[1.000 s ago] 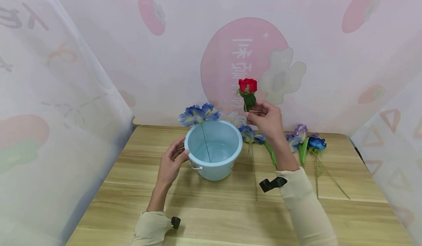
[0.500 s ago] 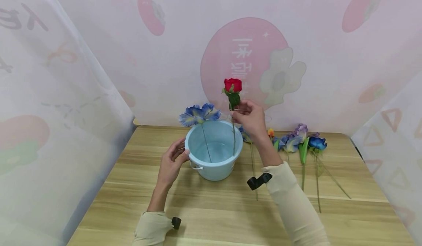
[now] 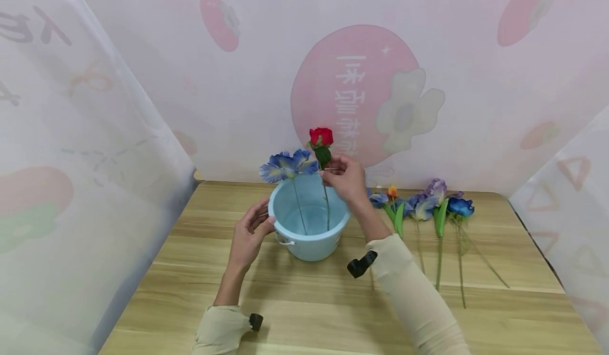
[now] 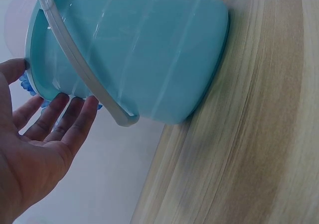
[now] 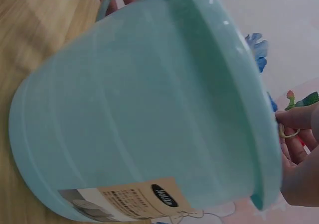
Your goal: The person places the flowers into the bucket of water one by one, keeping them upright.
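Observation:
A light blue bucket point(image 3: 311, 250) stands upright on the wooden table. My left hand point(image 3: 247, 237) holds its left rim, with the thumb over the edge and the fingers against the side. In the left wrist view the white handle point(image 4: 82, 72) hangs down along the bucket. My right hand point(image 3: 346, 179) pinches a red artificial rose point(image 3: 321, 137) by the stem just below its leaves. The rose's stem reaches down inside the bucket. A blue iris point(image 3: 288, 166) leans in the bucket, its bloom above the back left rim.
Several artificial flowers lie to the right, among them a blue rose point(image 3: 460, 206), a purple iris point(image 3: 436, 188) and an orange bud point(image 3: 392, 191). A printed cloth point(image 3: 228, 106) rises behind the table point(image 3: 304, 313). The bucket bears a label point(image 5: 139, 199).
My right hand has moved left with the red rose, bringing it over the bucket, then lower, so its stem is now inside. My left hand has stayed at the rim.

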Tool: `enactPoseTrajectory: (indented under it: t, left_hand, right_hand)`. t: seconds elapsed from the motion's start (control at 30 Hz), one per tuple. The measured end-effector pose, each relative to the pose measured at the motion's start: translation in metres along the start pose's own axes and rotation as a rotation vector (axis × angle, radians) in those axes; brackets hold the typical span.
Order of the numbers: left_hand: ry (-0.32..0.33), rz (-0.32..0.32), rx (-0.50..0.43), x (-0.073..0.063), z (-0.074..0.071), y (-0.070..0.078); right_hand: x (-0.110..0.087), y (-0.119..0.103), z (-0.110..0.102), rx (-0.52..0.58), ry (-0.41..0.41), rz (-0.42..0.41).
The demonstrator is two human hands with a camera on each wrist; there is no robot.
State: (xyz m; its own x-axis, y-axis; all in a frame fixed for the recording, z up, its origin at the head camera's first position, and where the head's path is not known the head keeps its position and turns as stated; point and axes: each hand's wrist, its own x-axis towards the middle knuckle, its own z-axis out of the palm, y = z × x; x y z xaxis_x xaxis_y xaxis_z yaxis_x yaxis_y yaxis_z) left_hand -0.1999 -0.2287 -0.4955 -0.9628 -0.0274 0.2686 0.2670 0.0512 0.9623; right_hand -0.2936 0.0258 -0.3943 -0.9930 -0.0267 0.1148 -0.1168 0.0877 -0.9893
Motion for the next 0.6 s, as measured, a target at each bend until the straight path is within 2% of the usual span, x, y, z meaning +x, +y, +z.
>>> enactPoseTrajectory:
  t: [0.17, 0.3, 0.6]
  left_hand:
    - [-0.003, -0.001, -0.004, 0.0, 0.0, -0.001]
    - [-0.005, -0.001, -0.009, 0.0, 0.001, 0.0]
    - [0.002, 0.002, 0.001, 0.0, 0.0, -0.001]
  right_hand:
    - [0.001, 0.007, 0.007, -0.025, -0.006, 0.043]
    - [0.002, 0.009, 0.012, -0.079, -0.005, 0.031]
    - [0.003, 0.01, 0.02, -0.381, -0.053, -0.004]
